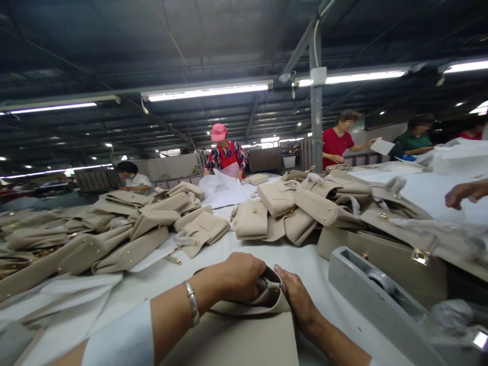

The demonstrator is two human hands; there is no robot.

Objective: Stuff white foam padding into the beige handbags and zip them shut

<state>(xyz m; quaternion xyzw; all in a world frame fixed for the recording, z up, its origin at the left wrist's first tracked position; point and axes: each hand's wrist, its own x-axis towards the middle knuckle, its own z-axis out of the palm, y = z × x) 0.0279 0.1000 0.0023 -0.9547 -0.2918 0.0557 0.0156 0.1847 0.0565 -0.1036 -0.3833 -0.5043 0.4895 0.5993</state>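
Evidently, the beige handbag (244, 338) directly before you, over the near part of the white surface (224, 250), was unfinished, its mouth open. Your left hand (244, 277) curled into that mouth, fingertips hidden, its grip impossible to tell; your right hand (299, 295) held the side edge. Heaped handbags (251, 219) lay beyond; how many were finished, you couldn't tell.

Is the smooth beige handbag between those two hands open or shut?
Open. The smooth beige handbag has its top edges parted around a dark gap, with the left hand there.
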